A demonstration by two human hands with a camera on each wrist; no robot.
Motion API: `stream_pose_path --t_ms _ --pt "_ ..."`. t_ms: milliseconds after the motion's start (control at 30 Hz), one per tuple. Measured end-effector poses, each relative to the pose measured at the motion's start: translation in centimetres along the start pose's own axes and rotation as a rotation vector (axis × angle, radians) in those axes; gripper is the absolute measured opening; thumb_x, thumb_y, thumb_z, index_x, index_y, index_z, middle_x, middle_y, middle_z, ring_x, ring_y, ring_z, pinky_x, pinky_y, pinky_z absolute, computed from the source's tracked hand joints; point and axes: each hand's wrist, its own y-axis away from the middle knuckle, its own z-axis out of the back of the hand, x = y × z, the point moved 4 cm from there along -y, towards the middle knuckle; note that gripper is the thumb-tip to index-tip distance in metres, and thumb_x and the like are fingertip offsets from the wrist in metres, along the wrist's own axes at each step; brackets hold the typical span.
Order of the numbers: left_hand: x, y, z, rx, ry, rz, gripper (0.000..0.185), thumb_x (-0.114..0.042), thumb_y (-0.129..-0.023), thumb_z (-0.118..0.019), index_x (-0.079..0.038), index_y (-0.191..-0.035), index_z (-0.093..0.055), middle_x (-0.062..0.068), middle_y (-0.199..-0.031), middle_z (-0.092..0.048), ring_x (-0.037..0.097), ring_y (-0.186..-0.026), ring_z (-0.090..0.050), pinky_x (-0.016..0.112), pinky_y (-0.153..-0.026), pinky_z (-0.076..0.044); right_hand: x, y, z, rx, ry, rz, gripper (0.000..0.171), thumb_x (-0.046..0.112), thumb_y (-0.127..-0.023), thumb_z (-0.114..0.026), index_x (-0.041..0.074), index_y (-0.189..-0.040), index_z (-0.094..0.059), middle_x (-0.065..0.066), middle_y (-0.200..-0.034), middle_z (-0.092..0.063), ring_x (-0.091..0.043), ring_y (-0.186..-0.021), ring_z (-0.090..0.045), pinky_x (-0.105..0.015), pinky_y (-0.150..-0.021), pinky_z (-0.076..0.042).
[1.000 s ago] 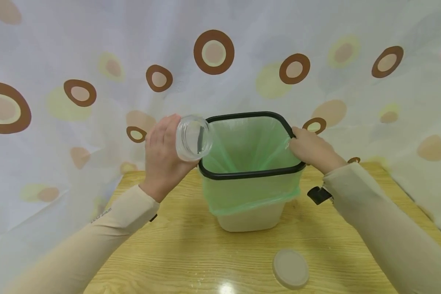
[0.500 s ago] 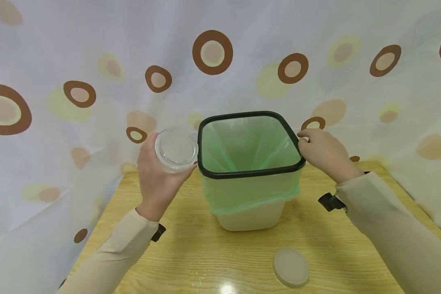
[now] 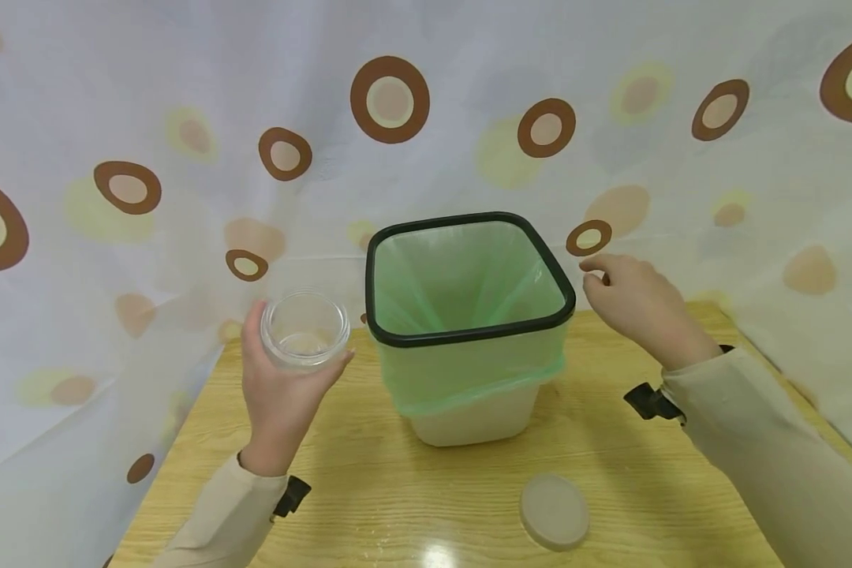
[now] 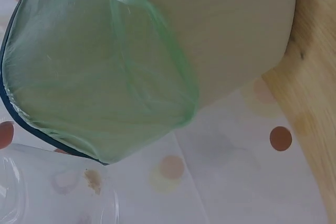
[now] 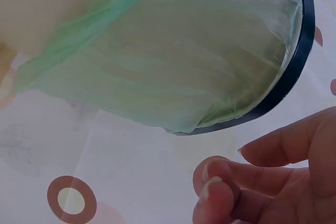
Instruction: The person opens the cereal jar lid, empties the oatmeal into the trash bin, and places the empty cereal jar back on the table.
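Our left hand (image 3: 284, 398) grips jar (image 3: 304, 328) beside bin (image 3: 468, 335); right hand (image 3: 635, 304) loose, fingers relaxed, just off bin rim.

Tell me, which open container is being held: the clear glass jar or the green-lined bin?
The clear glass jar: the left hand grips it, while the green-lined bin stands untouched on the table.

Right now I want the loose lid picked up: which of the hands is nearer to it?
Hard to call. The lid lies near the front table edge; the left hand grips a clear jar left of it, and the right hand hovers beyond it.
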Motion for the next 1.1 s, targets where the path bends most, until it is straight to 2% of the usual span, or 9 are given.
stream_pose_path --t_ms 200,367,567,667,767,833,967,1067,1100 --pt "0.5 1.3 0.2 0.008 0.048 0.07 0.103 -0.009 -0.059 -0.092 0.001 -0.143 -0.034 0.015 -0.139 -0.044 0.028 -0.121 -0.044 0.049 -0.099 -0.033 -0.1 0.4 0.0 -0.019 0.0 0.003 0.05 0.021 -0.1 -0.028 -0.005 -0.14 -0.044 -0.021 -0.1 -0.06 -0.022 -0.054 -0.043 -0.035 -0.051 -0.035" --pt "0.9 2.1 0.2 0.003 0.093 0.118 0.1 -0.007 -0.06 -0.092 -0.002 -0.142 -0.035 0.011 -0.137 -0.045 0.026 -0.12 -0.045 0.048 -0.098 -0.033 -0.2 0.7 -0.1 -0.022 0.004 0.008 0.05 0.022 -0.101 -0.028 -0.004 -0.14 -0.045 -0.026 -0.114 -0.059 -0.023 -0.06 -0.046 -0.036 -0.055 -0.036" --pt "1.4 3.2 -0.2 0.015 0.122 0.165 0.101 -0.006 -0.059 -0.092 -0.002 -0.142 -0.034 0.012 -0.137 -0.046 0.027 -0.121 -0.044 0.049 -0.1 -0.033 -0.6 1.1 -0.2 -0.023 0.0 0.005 0.049 0.022 -0.101 -0.029 -0.004 -0.139 -0.045 -0.025 -0.112 -0.059 -0.023 -0.06 -0.044 -0.036 -0.055 -0.035" --pt "1.9 3.8 -0.4 0.03 0.124 0.184 0.102 -0.006 -0.059 -0.092 -0.001 -0.143 -0.033 0.013 -0.138 -0.044 0.028 -0.122 -0.044 0.05 -0.101 -0.032 -0.8 1.2 -0.3 -0.016 -0.003 0.0 0.049 0.023 -0.101 -0.03 -0.004 -0.139 -0.045 -0.021 -0.096 -0.06 -0.02 -0.054 -0.041 -0.035 -0.052 -0.034" --pt "2.4 4.4 -0.5 0.045 0.122 0.214 0.102 -0.006 -0.06 -0.092 -0.002 -0.143 -0.033 0.015 -0.138 -0.044 0.028 -0.123 -0.043 0.05 -0.101 -0.033 -0.9 1.3 -0.5 -0.011 -0.01 -0.002 0.049 0.023 -0.101 -0.029 -0.004 -0.14 -0.044 -0.013 -0.079 -0.054 -0.018 -0.049 -0.036 -0.034 -0.049 -0.032" --pt "2.7 4.8 -0.6 0.053 0.12 0.234 0.102 -0.006 -0.06 -0.092 -0.001 -0.143 -0.033 0.015 -0.138 -0.045 0.029 -0.123 -0.043 0.051 -0.101 -0.032 -1.0 1.4 -0.6 -0.008 -0.011 0.0 0.05 0.023 -0.101 -0.029 -0.005 -0.14 -0.044 -0.012 -0.076 -0.053 -0.018 -0.048 -0.035 -0.034 -0.049 -0.032" --pt "3.2 5.5 -1.0 0.067 0.14 0.269 0.103 -0.005 -0.061 -0.091 -0.002 -0.144 -0.031 0.016 -0.139 -0.044 0.03 -0.125 -0.042 0.053 -0.102 -0.032 -1.1 1.4 -0.8 -0.007 -0.002 0.008 0.05 0.024 -0.101 -0.028 -0.004 -0.139 -0.046 -0.024 -0.101 -0.061 -0.021 -0.055 -0.041 -0.035 -0.053 -0.034" --pt "3.4 6.0 -1.4 0.073 0.155 0.288 0.103 -0.004 -0.061 -0.091 -0.001 -0.144 -0.031 0.017 -0.139 -0.044 0.033 -0.125 -0.042 0.054 -0.102 -0.031 -1.2 1.5 -1.0 -0.005 0.002 0.015 0.049 0.024 -0.102 -0.029 -0.004 -0.137 -0.047 -0.03 -0.12 -0.057 -0.023 -0.061 -0.045 -0.035 -0.055 -0.035" --pt "3.5 6.2 -1.5 0.075 0.156 0.292 0.103 -0.004 -0.06 -0.091 -0.001 -0.144 -0.03 0.017 -0.139 -0.044 0.033 -0.125 -0.042 0.054 -0.102 -0.032 -1.2 1.5 -1.1 -0.004 0.006 0.017 0.049 0.024 -0.102 -0.029 -0.004 -0.137 -0.048 -0.03 -0.122 -0.056 -0.023 -0.063 -0.046 -0.035 -0.056 -0.036"
